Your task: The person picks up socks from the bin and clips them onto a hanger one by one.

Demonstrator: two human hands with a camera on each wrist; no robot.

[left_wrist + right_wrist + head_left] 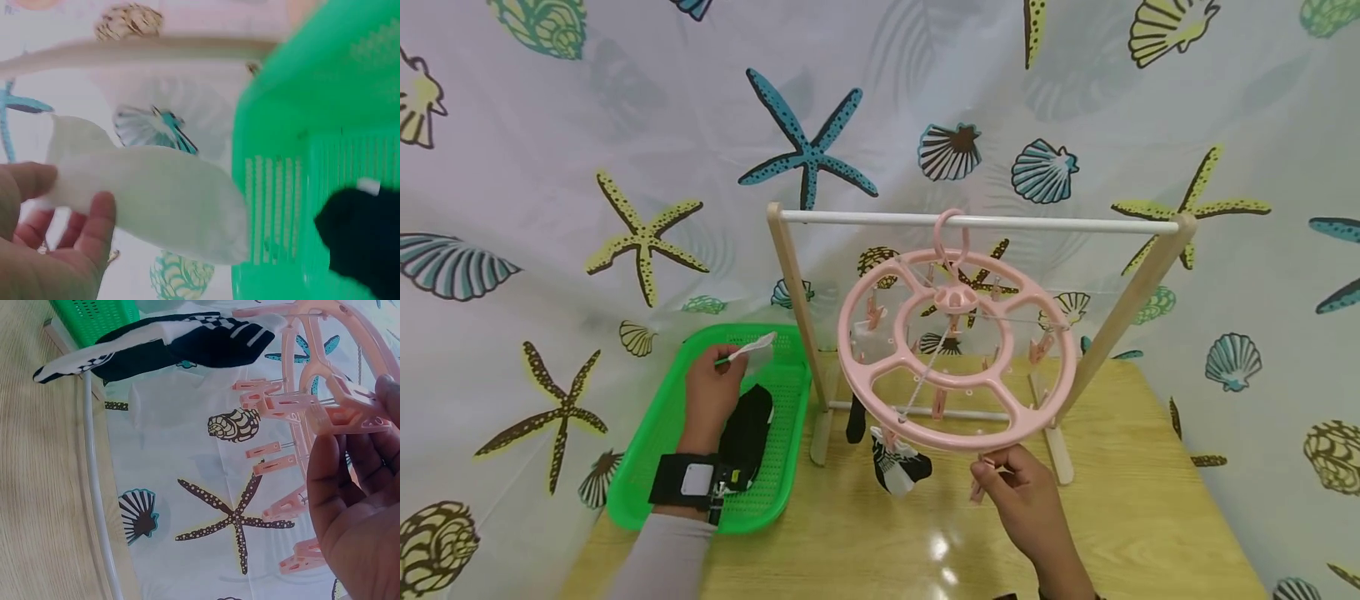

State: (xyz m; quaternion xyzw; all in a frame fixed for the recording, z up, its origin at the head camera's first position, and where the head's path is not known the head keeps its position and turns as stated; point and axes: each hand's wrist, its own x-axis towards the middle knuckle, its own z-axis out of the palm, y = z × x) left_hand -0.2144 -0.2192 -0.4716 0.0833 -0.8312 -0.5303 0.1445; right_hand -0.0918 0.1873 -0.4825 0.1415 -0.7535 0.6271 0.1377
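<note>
My left hand (709, 387) pinches a white sock (175, 200) between thumb and fingers, above the green basket (634, 479). Inside the basket lies a black cloth item (751, 433), partly behind the wrist. My right hand (1028, 504) pinches a pink clothespin (350, 419) that hangs from the near edge of a round pink drying hanger (962, 435). Whether the clothespin's mouth is parted, I cannot tell. To its left a black-and-white sock (898, 471) hangs clipped to the ring. Farther left hang a black sock (856, 419) and a whitish piece (871, 342).
The hanger's hook hangs over the white rail (1067, 223) of a rack with wooden side posts (1123, 312). Several other pink clothespins dangle under the ring. A wooden table (1150, 500) bears the rack and basket. A curtain with sea shapes (808, 154) surrounds the table.
</note>
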